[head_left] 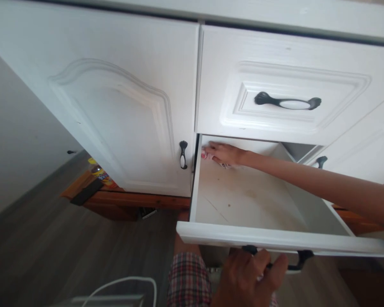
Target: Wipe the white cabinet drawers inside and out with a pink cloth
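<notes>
Where the floor shows at far left, a bottle [100, 172] with a yellow label sits under the cabinet, and a white cable [124, 282] loops at the bottom edge. Next comes the closed cabinet door [121, 115] with its small dark knob handle [183, 154].

Plaid fabric [188, 279] shows low down, just left of the open drawer [275, 239]. At the drawer's back left corner is a cloth [205, 154], a small pale piece showing pink at the edge and mostly hidden under the fingers. The right hand [225, 153] lies on it with the fingers stretched toward the corner. Whether it pinches the cloth or only presses on it cannot be told.

The drawer floor is pale wood with faint brownish stains and a thin scratch near the middle.

The left hand [248, 277] is below the front panel, closed around the dark drawer handle [302, 256].

A second drawer [339, 72] above is shut, and its handle [288, 101] is dark with a white centre.

Judgement on the wiping: keep the drawer steady with the left hand, press the cloth flat into the corner seam, then draw it forward across the stains in overlapping strokes.
</notes>
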The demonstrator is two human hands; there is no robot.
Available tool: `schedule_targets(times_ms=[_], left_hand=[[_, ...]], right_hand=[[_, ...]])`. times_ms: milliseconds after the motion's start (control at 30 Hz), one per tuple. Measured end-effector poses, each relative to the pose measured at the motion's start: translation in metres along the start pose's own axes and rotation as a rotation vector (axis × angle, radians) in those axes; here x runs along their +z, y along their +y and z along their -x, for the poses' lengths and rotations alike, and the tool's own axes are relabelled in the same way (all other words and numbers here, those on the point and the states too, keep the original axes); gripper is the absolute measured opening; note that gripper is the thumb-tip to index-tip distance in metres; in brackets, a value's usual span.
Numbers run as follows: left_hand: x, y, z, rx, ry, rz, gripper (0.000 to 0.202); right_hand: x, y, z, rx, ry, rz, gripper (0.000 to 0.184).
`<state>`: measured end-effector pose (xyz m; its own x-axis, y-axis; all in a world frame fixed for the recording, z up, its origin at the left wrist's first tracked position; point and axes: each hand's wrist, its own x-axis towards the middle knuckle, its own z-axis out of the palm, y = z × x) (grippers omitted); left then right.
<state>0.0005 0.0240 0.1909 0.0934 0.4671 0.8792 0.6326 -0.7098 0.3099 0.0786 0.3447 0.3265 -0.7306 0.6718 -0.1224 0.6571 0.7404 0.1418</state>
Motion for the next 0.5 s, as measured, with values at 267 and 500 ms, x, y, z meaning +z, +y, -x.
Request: schedule_targets(times_ms=[267,500], left_hand=[[-0.009,-0.015,-0.013,0.121,-0.061,0.009,0.034],[-0.007,-0.014,-0.007,0.093,-0.022,0.058,0.031]], right_hand=[[0.019,-0.04,0.032,-0.121,0.003,-0.228,0.044],[-0.006,-0.082,0.078,-0.463,-0.329,-0.556,0.061]])
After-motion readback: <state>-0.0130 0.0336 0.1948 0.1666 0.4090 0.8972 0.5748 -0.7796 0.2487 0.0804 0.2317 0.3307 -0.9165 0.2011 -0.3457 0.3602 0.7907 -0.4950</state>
